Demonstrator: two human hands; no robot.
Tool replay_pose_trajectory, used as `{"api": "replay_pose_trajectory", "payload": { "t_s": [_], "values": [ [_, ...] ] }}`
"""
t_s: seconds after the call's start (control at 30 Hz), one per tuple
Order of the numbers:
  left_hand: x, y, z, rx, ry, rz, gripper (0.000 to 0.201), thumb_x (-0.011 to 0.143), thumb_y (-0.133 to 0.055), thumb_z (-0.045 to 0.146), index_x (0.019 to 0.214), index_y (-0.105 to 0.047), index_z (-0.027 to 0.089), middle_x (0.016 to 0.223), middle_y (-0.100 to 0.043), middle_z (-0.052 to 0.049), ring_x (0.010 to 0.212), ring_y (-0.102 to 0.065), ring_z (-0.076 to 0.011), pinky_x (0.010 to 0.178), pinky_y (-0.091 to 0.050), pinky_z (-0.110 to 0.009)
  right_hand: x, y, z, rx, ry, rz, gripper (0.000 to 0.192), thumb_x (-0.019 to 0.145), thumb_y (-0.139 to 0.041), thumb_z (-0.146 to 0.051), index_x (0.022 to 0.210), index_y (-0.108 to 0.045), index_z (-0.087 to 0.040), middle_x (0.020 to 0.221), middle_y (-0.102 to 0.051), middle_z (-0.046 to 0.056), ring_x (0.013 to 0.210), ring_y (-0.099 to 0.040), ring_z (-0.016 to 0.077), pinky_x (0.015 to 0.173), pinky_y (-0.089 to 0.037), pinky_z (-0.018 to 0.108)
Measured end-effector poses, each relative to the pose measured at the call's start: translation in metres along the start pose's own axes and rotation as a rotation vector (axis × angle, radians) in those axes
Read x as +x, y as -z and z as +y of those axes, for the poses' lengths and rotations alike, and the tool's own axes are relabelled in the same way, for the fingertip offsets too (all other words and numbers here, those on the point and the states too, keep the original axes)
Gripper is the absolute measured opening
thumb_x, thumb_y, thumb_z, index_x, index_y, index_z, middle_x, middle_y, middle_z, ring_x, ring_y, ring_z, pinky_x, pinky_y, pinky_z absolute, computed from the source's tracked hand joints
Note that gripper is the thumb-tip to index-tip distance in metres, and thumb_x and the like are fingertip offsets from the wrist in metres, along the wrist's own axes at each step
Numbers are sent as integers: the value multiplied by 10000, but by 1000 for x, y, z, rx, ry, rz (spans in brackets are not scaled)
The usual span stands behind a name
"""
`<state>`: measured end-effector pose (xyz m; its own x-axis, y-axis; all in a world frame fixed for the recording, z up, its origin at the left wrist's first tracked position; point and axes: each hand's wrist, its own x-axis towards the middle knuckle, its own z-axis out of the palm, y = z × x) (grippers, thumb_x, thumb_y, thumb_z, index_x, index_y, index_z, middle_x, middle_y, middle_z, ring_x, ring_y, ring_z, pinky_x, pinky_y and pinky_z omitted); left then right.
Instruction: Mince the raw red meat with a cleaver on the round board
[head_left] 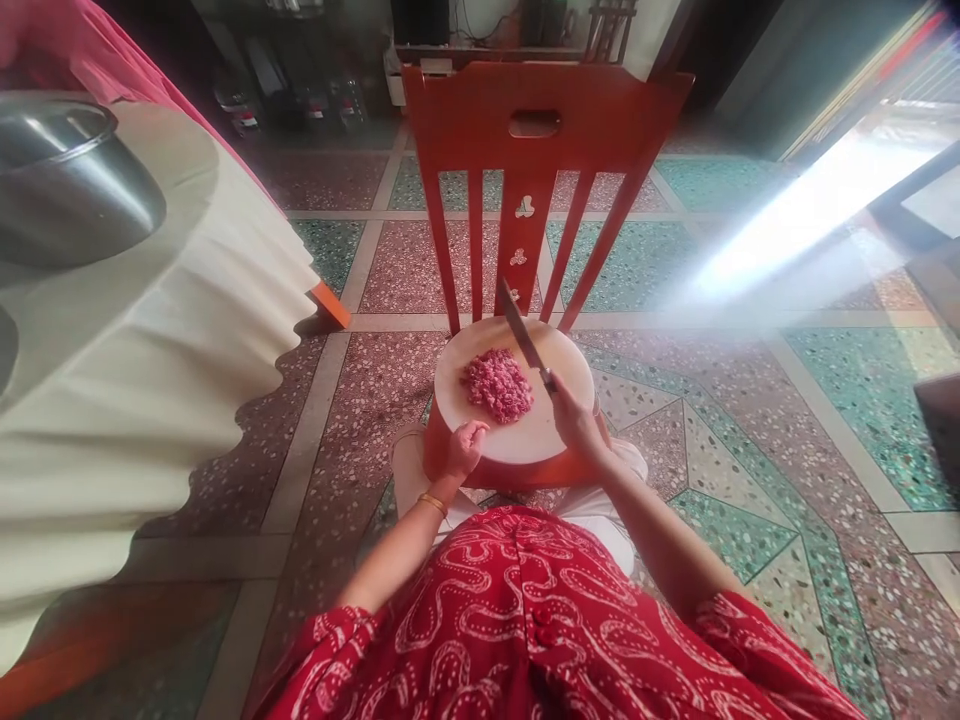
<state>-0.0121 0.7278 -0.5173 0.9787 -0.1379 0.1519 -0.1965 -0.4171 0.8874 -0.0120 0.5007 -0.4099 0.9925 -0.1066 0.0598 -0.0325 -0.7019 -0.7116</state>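
A pile of chopped raw meat (498, 385) lies left of centre on a round, pale cutting board (525, 447), which rests on the seat of a wooden chair (551, 120). My right hand (576, 415) is closed around the handle of a kitchen knife (525, 335). The blade points up and away, above the board and to the right of the meat. At the board's near left edge is my left hand (466, 447), its fingers curled in. Whether anything is inside those fingers cannot be made out.
To the left stands a table with a cream cloth (172, 340) and a large metal pot (67, 185) on it. The chair's tall slatted back rises beyond the board. Bottles (240, 110) stand on the floor at the far left. Bright light enters from the right.
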Motion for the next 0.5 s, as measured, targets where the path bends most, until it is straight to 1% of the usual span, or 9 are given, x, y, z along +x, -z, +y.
{"api": "replay_pose_trajectory", "payload": {
  "t_s": [0.1,0.13,0.2,0.27,0.3,0.33,0.37,0.47,0.5],
  "values": [
    [0,0,1,-20,17,-2,193,826,-437,221,819,-625,175,768,-642,-29,706,-576,-141,675,-440,-244,1,-2,7,-36,-98,-137,441,881,-381,-301,1287,-530,-215,987,-698,69,885,-658,216,790,-507,326],
    [0,0,1,-22,17,-7,197,827,-434,223,819,-625,176,768,-642,-27,707,-576,-141,675,-439,-243,2,0,8,-30,-114,-146,438,881,-384,-312,1279,-539,-212,943,-706,66,856,-663,212,784,-508,323],
    [0,0,1,-12,7,-14,201,830,-430,228,821,-625,178,777,-641,-26,724,-576,-142,690,-438,-243,6,4,7,13,-80,-70,456,891,-372,-344,1307,-510,-215,972,-699,63,879,-657,202,809,-499,313],
    [0,0,1,7,-3,-14,202,832,-429,231,827,-624,177,784,-639,-28,739,-574,-144,706,-436,-247,9,5,5,60,0,61,482,900,-354,-361,1351,-453,-222,1113,-654,63,983,-624,196,863,-474,305],
    [0,0,1,13,-3,-14,202,833,-429,232,832,-624,176,784,-638,-28,738,-572,-144,708,-435,-249,10,4,5,65,21,100,486,902,-347,-358,1357,-443,-218,1160,-630,66,1018,-608,198,876,-466,305],
    [-1,0,1,13,2,-13,202,833,-429,231,834,-623,174,780,-637,-28,732,-570,-143,703,-435,-249,10,3,5,54,18,99,483,900,-346,-351,1349,-454,-208,1170,-625,74,1020,-606,203,872,-467,310],
    [-1,0,0,10,11,-13,203,833,-428,228,836,-623,171,773,-636,-27,722,-568,-142,695,-434,-247,11,2,6,32,-7,63,475,895,-355,-343,1328,-482,-196,1138,-641,83,985,-620,209,850,-477,315],
    [-1,0,0,-11,37,-17,203,827,-431,221,832,-626,169,751,-635,-23,696,-568,-137,667,-432,-239,12,1,7,-6,-103,-97,441,887,-379,-347,1259,-558,-189,931,-703,76,761,-662,196,735,-510,305],
    [-1,0,0,-16,37,-18,202,825,-433,220,830,-628,169,752,-636,-24,695,-569,-137,663,-432,-237,12,3,6,6,-102,-101,442,890,-380,-358,1262,-555,-197,898,-706,67,717,-659,185,713,-512,295]
  ]
}}
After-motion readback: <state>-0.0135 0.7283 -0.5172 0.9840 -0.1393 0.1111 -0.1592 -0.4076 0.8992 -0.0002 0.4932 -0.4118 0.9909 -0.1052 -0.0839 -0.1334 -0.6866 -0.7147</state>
